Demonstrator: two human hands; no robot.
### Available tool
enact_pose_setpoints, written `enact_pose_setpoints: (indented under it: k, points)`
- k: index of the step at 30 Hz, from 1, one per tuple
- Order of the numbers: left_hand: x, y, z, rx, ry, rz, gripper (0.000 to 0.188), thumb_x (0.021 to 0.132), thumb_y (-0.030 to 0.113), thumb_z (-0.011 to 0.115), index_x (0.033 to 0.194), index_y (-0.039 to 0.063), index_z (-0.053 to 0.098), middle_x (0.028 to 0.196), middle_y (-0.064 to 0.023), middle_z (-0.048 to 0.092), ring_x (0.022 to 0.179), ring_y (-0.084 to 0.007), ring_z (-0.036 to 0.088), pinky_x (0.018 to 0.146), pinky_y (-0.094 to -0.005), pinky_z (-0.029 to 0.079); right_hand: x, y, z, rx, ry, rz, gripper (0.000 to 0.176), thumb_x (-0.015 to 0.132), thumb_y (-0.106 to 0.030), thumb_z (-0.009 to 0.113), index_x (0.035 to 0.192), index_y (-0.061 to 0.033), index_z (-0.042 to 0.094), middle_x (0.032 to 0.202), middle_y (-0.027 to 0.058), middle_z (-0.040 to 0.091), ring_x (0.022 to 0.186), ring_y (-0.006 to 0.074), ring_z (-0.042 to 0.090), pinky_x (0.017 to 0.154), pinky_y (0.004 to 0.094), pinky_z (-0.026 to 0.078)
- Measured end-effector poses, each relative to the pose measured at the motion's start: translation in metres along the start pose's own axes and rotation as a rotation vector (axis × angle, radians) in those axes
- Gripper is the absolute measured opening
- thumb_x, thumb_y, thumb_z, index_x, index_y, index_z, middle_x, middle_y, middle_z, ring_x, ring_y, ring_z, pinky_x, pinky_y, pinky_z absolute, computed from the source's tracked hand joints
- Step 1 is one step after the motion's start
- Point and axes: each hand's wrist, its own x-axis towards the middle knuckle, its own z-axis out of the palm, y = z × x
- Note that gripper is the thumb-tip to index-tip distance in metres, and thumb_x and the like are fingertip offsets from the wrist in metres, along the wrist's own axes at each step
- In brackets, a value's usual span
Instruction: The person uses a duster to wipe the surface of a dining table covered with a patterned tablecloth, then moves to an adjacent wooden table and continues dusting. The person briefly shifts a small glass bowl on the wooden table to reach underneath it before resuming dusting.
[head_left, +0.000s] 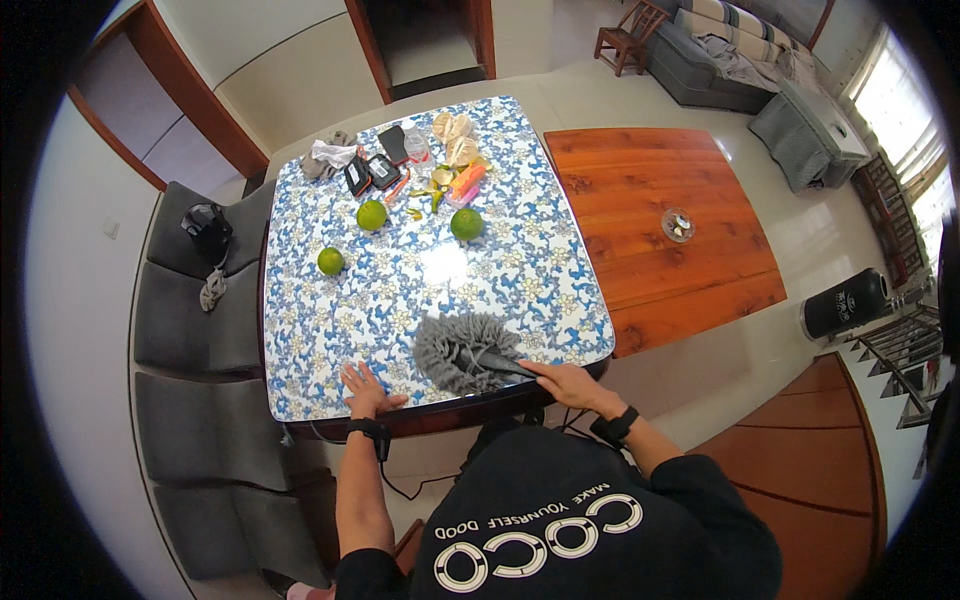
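Observation:
My right hand (568, 384) grips the handle of a grey fluffy duster (459, 351) at the near right edge of the table. The duster's head lies on the blue-and-white floral tabletop (375, 307). To its left, my left hand (369, 391) rests palm down on the near edge with fingers spread and nothing in it. Beyond the hands sit three green citrus fruits: one at the left (331, 261), one farther back (371, 215) and one near the middle (466, 223).
At the table's far end are a crumpled cloth (330, 156), black cases (383, 172), a plastic bottle (417, 146), fruit peels (437, 196) and an orange-and-pink item (466, 185). A wooden table (667, 255) bearing a glass ashtray (679, 225) adjoins the right side. Grey seats (199, 322) line the left.

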Motion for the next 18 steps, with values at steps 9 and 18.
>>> enact_pose_setpoints:
  k: [9,18]
  points:
    - [0.011,-0.005,0.007,-0.012,0.032,-0.009,0.147,0.053,0.065,0.081,0.146,0.005,-0.016,0.150,-0.0258,-0.022,0.139,-0.0444,-0.017,0.102,-0.0690,0.019,0.010,0.008,-0.012,-0.073,0.360,0.294,0.048,0.095,-0.017,0.044,0.142,-0.0154,0.037,0.075,0.0188,0.060,0.065,0.0376,0.056,0.058,0.0488,0.044]
    - [0.007,-0.009,0.006,-0.032,0.045,0.055,0.148,0.053,0.068,0.079,0.145,0.002,-0.016,0.148,-0.0304,-0.021,0.137,-0.0485,-0.018,0.110,-0.0585,0.011,-0.032,-0.010,-0.010,0.101,0.173,0.143,0.038,0.094,-0.024,0.047,0.131,-0.0211,0.053,0.065,0.0148,0.058,0.057,0.0322,0.055,0.057,0.0421,0.044]
